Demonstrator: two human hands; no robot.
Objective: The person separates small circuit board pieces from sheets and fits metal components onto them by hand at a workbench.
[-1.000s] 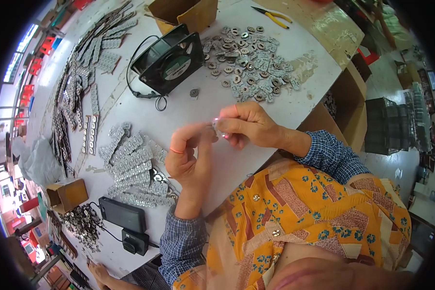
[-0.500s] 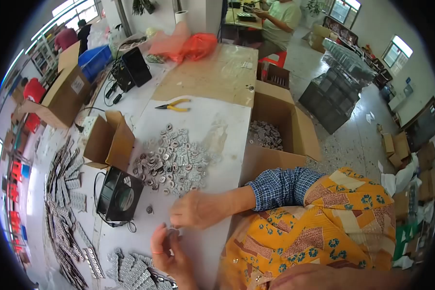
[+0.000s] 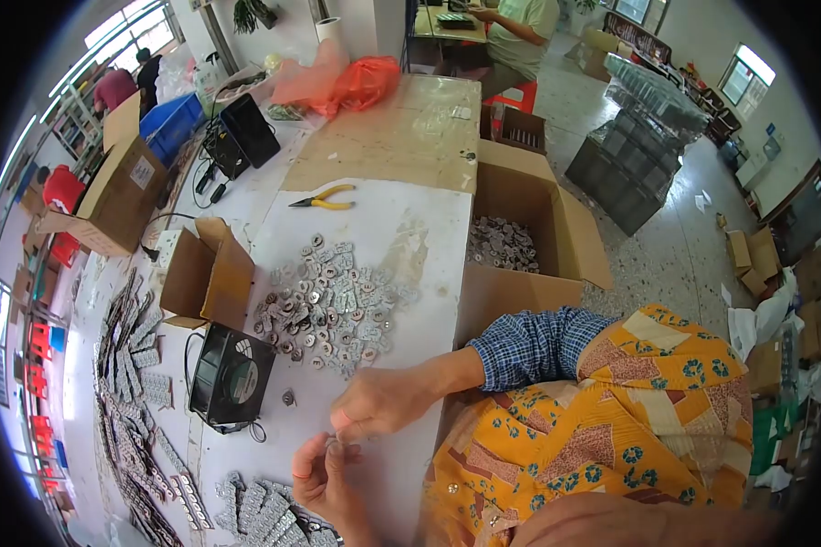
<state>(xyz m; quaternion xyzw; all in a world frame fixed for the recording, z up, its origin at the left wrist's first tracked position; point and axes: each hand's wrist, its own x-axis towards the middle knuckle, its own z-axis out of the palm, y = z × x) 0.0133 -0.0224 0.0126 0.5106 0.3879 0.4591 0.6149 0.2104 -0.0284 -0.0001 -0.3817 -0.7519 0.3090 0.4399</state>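
My left hand (image 3: 327, 483) is pinched at the lower middle, an orange band round one finger. Between its thumb and fingertips sits a small grey metal piece (image 3: 331, 441), mostly hidden. My right hand (image 3: 381, 401) is closed just above it, its fingertips meeting those of the left; what it grips is hidden. Beyond the hands lies a pile of small metal pieces (image 3: 324, 305), some round, some flat. A single round piece (image 3: 288, 397) lies apart, left of my right hand. Flat metal strips (image 3: 260, 512) are heaped beside my left hand.
A black fan (image 3: 231, 376) stands left of the pile, with a small open carton (image 3: 207, 278) behind it. Yellow-handled pliers (image 3: 324, 198) lie farther back. More strips (image 3: 123, 392) line the left side. An open box (image 3: 520, 201) of small pieces adjoins the table's right edge.
Both hands appear slightly farther right and stay together at the fingertips. The fingers of my left hand have drawn closer round the small piece. The whole view has shifted slightly.
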